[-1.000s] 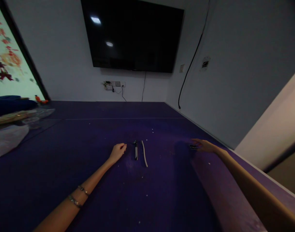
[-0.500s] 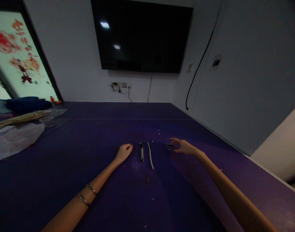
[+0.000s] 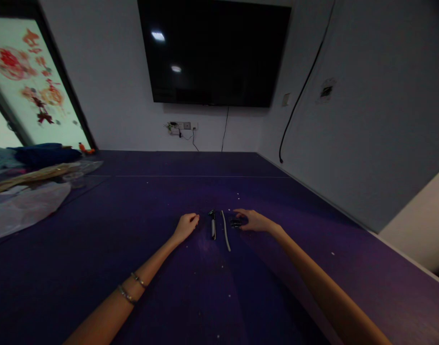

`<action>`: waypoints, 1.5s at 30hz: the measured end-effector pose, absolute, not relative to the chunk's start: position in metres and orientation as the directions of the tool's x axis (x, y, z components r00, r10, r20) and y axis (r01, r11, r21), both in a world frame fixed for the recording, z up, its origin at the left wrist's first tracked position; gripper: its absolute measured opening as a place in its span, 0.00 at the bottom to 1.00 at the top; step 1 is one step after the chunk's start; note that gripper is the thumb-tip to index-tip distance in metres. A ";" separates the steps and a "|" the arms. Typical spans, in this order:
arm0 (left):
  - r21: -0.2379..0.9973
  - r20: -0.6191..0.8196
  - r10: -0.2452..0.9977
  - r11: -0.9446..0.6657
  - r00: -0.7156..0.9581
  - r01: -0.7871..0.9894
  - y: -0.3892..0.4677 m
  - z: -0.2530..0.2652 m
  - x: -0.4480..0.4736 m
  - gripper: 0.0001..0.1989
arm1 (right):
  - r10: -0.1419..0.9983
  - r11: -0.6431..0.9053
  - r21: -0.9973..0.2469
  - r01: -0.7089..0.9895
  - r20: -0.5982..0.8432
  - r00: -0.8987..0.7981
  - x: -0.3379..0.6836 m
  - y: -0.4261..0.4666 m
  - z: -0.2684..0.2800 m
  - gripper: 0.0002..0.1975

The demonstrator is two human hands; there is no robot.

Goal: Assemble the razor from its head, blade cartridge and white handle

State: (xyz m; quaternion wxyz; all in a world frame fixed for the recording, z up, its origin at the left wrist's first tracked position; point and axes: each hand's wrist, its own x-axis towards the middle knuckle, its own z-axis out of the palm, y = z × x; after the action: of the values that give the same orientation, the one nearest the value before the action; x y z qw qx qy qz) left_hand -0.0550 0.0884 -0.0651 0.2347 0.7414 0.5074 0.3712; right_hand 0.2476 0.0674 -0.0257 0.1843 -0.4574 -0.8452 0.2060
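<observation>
A razor (image 3: pixel 213 227) lies lengthwise on the purple surface, its head at the far end. Just right of it is a thin, pale, slightly curved stick (image 3: pixel 225 232), perhaps a toothbrush. My left hand (image 3: pixel 186 226) rests on the surface left of the razor, fingers curled in, with nothing visible in them. On the right, my right hand (image 3: pixel 254 221) has its thumb and fingers around a small dark object (image 3: pixel 236 223) with a shiny stripe. That object is close beside the pale stick; its kind is too small to make out.
The purple surface (image 3: pixel 151 201) reaches to the wall, with small white specks on it. Plastic bags (image 3: pixel 32 206) and dark blue cloth (image 3: pixel 47 154) lie at the left. A black cable (image 3: pixel 300 96) hangs on the right wall; a television (image 3: pixel 215 52) is mounted ahead.
My right hand has moved left with the small dark object, bringing it near the pale stick. My left hand, the razor and the stick stay in place; the view has shifted slightly.
</observation>
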 end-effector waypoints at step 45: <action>0.100 0.237 0.967 -0.114 0.088 0.988 0.097 -0.067 -0.103 0.25 | 0.912 0.275 -0.220 0.936 0.368 -0.182 0.345 0.071 -0.094 0.23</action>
State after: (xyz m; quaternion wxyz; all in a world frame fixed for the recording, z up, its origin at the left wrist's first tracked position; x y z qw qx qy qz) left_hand -0.1028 0.0970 -0.0670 -0.0426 0.7362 0.6642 0.1228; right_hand 0.3453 0.0709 -0.0940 0.2182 -0.6013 -0.7682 -0.0274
